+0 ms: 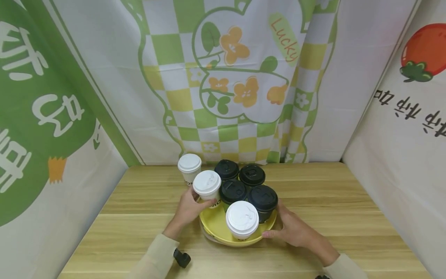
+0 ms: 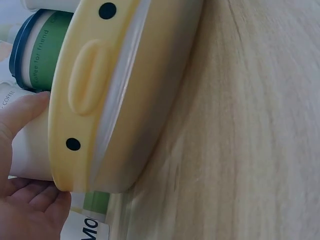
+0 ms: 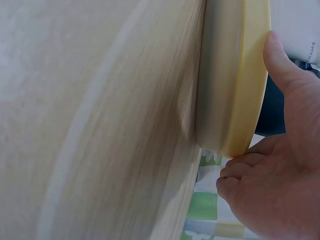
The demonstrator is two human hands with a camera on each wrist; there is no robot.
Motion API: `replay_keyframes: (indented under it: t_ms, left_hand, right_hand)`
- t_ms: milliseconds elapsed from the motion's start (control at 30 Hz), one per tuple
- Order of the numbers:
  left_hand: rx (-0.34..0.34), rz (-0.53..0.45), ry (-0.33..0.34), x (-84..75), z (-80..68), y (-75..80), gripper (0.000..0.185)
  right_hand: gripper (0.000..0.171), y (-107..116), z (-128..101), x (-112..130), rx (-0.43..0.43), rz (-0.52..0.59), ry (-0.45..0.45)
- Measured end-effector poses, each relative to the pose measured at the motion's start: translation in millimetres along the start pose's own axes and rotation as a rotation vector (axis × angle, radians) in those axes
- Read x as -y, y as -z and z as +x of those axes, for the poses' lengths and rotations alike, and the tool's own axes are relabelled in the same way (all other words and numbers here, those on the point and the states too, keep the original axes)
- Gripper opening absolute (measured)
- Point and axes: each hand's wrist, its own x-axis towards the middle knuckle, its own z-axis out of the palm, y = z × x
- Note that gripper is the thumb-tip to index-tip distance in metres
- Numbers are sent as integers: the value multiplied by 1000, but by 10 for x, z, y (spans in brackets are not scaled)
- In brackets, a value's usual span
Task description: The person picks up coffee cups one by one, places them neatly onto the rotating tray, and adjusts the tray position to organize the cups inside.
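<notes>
A round yellow tray (image 1: pixel 216 226) on the wooden table carries several lidded paper cups: four with black lids (image 1: pixel 232 190) and two with white lids (image 1: pixel 242 219). My left hand (image 1: pixel 193 205) grips the tray's left rim beside a white-lidded cup (image 1: pixel 207 185). In the left wrist view the thumb (image 2: pixel 22 112) lies over the rim (image 2: pixel 75 100) and the fingers (image 2: pixel 37 200) curl beneath. My right hand (image 1: pixel 277 228) pinches the right rim (image 3: pixel 255 75), thumb (image 3: pixel 280 65) on top and fingers (image 3: pixel 240 172) under. The tray's base looks to be at the tabletop.
One more white-lidded cup (image 1: pixel 189 167) stands on the table just behind the tray's left side. Printed cloth walls (image 1: pixel 244 85) close in the back and both sides of the table (image 1: pixel 348 201). A dark strap piece (image 1: pixel 182 257) sits by my left sleeve.
</notes>
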Motion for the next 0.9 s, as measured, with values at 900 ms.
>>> replay_keyframes:
  t_ms: [900]
  left_hand:
    - [92, 297, 148, 81, 4, 672, 82]
  right_hand:
    - [127, -103, -57, 157, -55, 58, -72]
